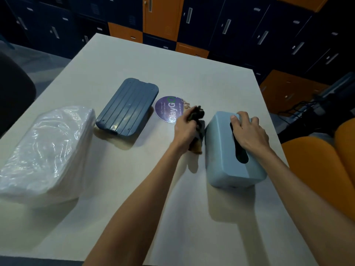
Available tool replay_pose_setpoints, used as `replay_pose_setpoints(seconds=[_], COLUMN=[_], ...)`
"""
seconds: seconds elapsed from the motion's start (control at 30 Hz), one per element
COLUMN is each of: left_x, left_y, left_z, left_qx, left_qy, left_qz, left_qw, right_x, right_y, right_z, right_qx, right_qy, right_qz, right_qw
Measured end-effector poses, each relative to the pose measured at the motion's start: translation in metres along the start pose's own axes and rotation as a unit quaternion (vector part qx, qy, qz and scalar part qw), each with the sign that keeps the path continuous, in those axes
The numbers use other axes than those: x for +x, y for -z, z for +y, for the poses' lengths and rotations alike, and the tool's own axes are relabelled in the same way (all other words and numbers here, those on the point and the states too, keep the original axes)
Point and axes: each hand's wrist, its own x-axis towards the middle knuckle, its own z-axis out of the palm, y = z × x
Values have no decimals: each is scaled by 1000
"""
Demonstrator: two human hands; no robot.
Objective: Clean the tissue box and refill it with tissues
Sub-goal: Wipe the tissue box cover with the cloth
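A light blue tissue box (pixel 226 166) stands on the white table (pixel 134 198) at the right, its dark slot facing up. My right hand (pixel 249 131) rests on the box's top far end, fingers curled over the edge and into the slot. My left hand (pixel 185 129) grips a dark cloth (pixel 198 120) and holds it against the box's left side. The dark blue ribbed lid (pixel 127 107) of the box lies flat in the middle of the table. A plastic-wrapped pack of white tissues (pixel 48 152) lies at the left.
A round purple sticker (pixel 169 109) lies between the lid and my left hand. Orange seats (pixel 317 162) stand to the right of the table, a dark chair (pixel 13 93) at the far left. Blue and orange lockers (pixel 163 16) line the back.
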Motion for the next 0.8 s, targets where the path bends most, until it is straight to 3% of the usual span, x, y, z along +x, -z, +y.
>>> replay_pose_setpoints(seconds=[0.07, 0.17, 0.23, 0.4, 0.8], left_x=[7, -7, -16, -54, -35], left_y=[6, -12, -25, -18, -26], left_z=[5, 4, -12, -45, -10], left_qx=[-36, -39, 36, 58, 65], left_qy=[8, 72, 34, -30, 22], left_qz=[15, -50, -54, -33, 4], left_qw=[999, 995, 997, 997, 998], right_x=[0, -1, -1, -1, -3], right_y=[-1, -1, 0, 1, -1], right_z=[0, 0, 0, -1, -3], right_qx=[-2, -3, -4, -2, -20], right_qy=[3, 7, 6, 5, 8], right_qz=[1, 3, 1, -3, 10], right_qw=[1000, 1000, 1000, 1000, 1000])
